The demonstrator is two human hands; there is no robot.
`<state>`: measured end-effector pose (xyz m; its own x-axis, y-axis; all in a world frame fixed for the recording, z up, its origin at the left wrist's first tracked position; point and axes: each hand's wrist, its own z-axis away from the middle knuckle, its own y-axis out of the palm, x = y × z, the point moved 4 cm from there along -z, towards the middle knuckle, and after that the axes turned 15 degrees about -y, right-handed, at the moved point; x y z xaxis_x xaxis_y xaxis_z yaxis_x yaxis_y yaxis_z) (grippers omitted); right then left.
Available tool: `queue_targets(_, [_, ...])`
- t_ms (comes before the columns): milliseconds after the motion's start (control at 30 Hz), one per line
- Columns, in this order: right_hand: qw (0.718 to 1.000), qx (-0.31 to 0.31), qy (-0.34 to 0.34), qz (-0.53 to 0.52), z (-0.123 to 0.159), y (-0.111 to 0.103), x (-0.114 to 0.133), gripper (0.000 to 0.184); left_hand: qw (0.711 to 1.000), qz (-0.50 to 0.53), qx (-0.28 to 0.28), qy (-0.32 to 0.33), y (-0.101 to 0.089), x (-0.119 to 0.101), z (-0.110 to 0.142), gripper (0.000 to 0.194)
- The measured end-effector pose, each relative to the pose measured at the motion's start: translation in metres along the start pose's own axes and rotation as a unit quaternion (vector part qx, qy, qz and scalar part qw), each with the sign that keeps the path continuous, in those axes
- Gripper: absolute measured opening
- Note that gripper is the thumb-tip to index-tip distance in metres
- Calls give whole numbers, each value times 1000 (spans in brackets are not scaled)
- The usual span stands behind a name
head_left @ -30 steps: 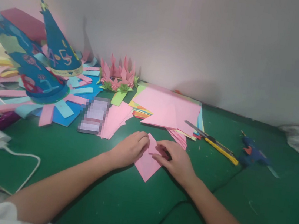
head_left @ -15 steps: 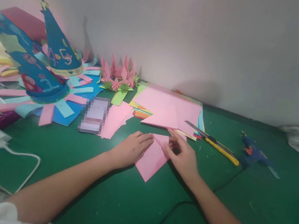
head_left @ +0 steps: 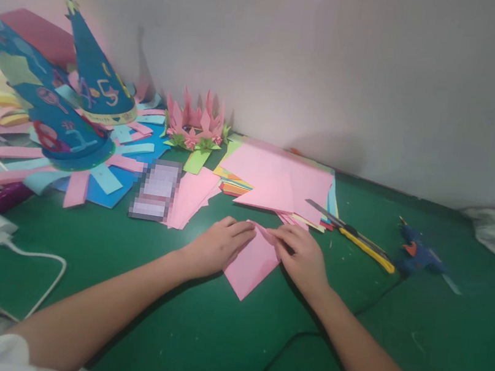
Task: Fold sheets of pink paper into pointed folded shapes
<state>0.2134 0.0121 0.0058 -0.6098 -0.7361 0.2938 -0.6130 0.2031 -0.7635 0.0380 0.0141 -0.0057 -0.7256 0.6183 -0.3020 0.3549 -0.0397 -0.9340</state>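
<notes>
A folded piece of pink paper [head_left: 252,265] lies on the green table with one corner pointing toward me. My left hand [head_left: 220,244] presses on its left side, fingers together along the upper left edge. At the upper right edge, my right hand [head_left: 302,256] pinches the paper between thumb and fingers. The fingers hide part of the paper's top fold. Just beyond the hands lies a stack of paper sheets [head_left: 296,168], pink on top with other colours beneath.
A yellow box cutter [head_left: 366,248] with its blade out lies right of the stack. Farther right is a blue glue gun [head_left: 423,255] with a cable. A blurred phone [head_left: 156,190], a pink paper crown [head_left: 196,122] and blue cone hats [head_left: 99,76] stand or lie to the left.
My right hand has moved slightly right, opening out a small flap at the top of the pink paper, and now pinches its upper right edge. My left hand stays nearly in place.
</notes>
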Motion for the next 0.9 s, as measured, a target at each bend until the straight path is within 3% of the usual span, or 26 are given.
queue_targets(233, [992, 72, -74, 68, -1, 4, 8, 24, 1000, 5, 4, 2, 1, 2, 1, 36])
queue_targets(500, [984, 114, -97, 95, 1, 7, 3, 30, 999, 5, -15, -30, -2, 0, 1, 35])
queue_targets(900, [979, 142, -111, 94, 3, 8, 1, 27, 1000, -9, 1, -4, 1, 0, 0, 40])
